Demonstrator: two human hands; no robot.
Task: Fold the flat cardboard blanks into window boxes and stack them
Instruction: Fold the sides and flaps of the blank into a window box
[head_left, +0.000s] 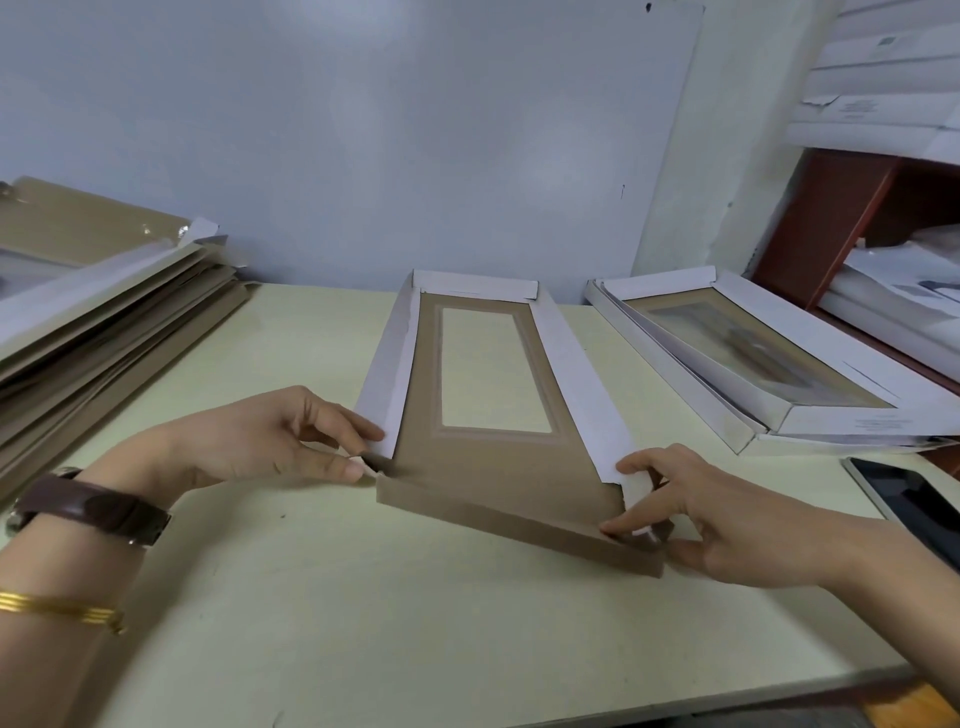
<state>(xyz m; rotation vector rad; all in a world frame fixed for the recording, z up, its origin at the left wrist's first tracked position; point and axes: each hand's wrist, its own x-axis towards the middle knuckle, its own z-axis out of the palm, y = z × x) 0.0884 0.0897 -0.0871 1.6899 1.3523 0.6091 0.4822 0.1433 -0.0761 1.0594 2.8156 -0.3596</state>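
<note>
A brown cardboard window box (498, 467) lies half folded in the middle of the table, its clear window facing up, its white side walls and far wall raised. Its near flap is folded over along the front edge. My left hand (270, 441) pinches the near left corner tab between thumb and fingers. My right hand (701, 519) pinches the near right corner, fingers curled round the white tab. A pile of flat brown blanks (104, 312) sits at the left. Folded window boxes (753, 358) are stacked at the right.
The pale green table (363, 623) runs up to a blue-grey wall. A dark phone (909, 504) lies near the right edge. A red-brown shelf (852, 208) with papers stands at the far right. A watch and gold bangle are on my left wrist.
</note>
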